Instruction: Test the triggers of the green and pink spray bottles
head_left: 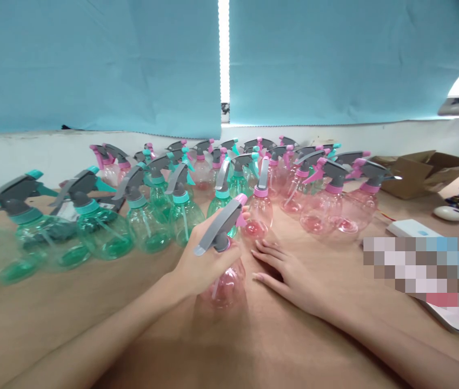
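The left hand (pixel 199 262) holds a pink spray bottle (pixel 227 292), its fingers wrapped around the neck just under the grey spray head (pixel 218 227). The bottle stands close to upright near the middle of the table (pixel 160 346), with its pink nozzle (pixel 240 201) pointing away from the person and the grey lever toward them. The right hand (pixel 292 270) lies palm down on the table just to the right of this bottle, holding nothing; its fingers are stretched out and slightly spread, the thumb well apart from them.

Just beyond the hands stands another pink bottle (pixel 259 210). A row of green bottles (pixel 103 232) curves away on the left, and more pink bottles (pixel 316 213) stand on the right, with both colours mixed behind. Farther right are an open cardboard box (pixel 410 175) and a white mouse (pixel 448 213). Blue blinds (pixel 91 65) hang behind the table.
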Tool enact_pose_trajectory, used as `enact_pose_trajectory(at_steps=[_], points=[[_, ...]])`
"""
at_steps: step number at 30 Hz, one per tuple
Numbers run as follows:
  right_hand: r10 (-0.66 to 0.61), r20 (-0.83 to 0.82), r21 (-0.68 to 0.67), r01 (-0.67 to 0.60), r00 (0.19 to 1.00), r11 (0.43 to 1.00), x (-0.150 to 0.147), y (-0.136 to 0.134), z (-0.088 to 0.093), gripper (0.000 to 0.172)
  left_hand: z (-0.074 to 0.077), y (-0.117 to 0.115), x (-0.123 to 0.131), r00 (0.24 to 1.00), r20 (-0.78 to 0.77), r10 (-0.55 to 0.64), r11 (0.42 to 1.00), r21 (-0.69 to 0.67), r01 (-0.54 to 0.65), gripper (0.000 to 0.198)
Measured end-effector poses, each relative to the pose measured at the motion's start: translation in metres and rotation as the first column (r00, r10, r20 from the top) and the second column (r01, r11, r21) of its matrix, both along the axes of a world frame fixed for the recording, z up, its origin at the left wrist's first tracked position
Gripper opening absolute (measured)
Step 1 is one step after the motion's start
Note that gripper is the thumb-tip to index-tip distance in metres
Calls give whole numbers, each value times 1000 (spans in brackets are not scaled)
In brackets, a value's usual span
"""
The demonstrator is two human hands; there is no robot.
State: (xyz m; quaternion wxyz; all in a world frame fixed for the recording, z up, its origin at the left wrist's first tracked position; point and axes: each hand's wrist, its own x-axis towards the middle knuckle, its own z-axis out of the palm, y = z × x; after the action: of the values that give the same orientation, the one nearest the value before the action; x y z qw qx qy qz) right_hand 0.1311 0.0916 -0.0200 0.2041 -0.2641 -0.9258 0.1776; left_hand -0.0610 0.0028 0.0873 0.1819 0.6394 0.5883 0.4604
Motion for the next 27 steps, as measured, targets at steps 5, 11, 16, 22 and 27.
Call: enact_pose_trajectory(at_steps=[5,11,16,22,27], points=[[4,-24,-12,-4,1000,1000,0,0,1,56,3,-1,1,1000,-10,16,1000,-18,-16,48],[-2,-15,-26,1,1000,1000,1,-1,2,57,3,-1,1,1000,-1,-26,1000,5,26,53],[3,-6,-12,-3,1000,1000,0,0,1,58,1,0,0,998,24,-50,999,21,50,54],[11,-47,-16,-11,999,1000,1,0,-1,55,7,-2,3,1000,30,4,1000,-20,-4,45],[14,-51,-17,-15,999,1000,0,0,0,56,7,-1,3,999,31,7,1000,9,-7,38]])
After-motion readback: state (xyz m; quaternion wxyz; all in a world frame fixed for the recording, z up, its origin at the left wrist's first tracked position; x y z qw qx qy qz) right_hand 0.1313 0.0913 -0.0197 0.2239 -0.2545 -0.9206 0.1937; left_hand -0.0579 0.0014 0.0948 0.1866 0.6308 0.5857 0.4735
